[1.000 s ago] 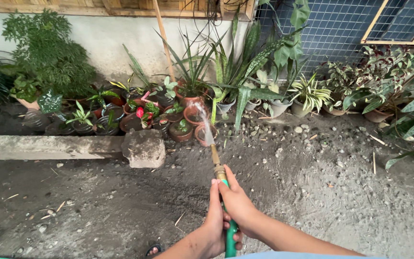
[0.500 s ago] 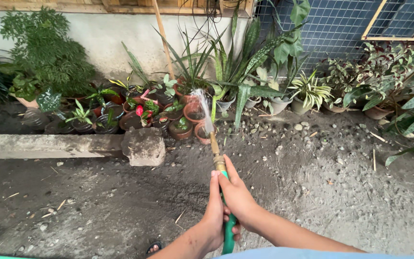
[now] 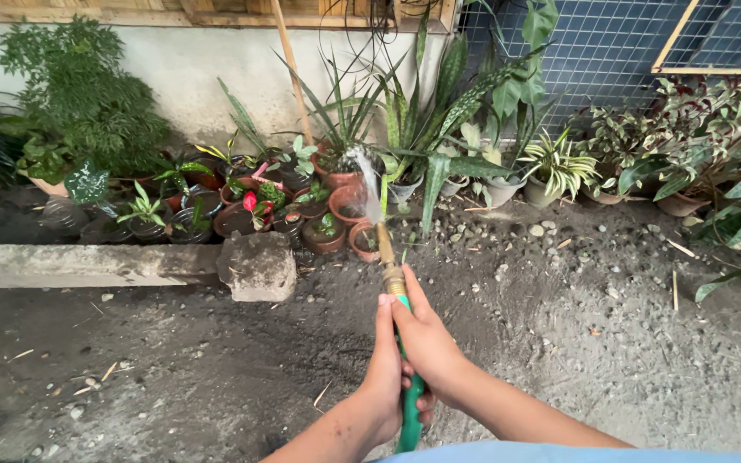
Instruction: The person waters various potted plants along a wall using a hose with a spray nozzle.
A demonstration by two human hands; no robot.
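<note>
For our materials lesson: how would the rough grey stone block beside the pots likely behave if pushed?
The stone block looks solid and chunky, so probably heavy for its size. Its flat sides and its seat on the gritty ground suggest it would scrape, not roll. It seems stiff and unlikely to tip.

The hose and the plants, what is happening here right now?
A person holds a green hose with both hands: the left hand and the right hand are wrapped around it just behind the brass nozzle. Water sprays from the nozzle toward the clay pots in a row of potted plants along the wall. A rough stone block sits on the dirt ground left of the nozzle.
</note>
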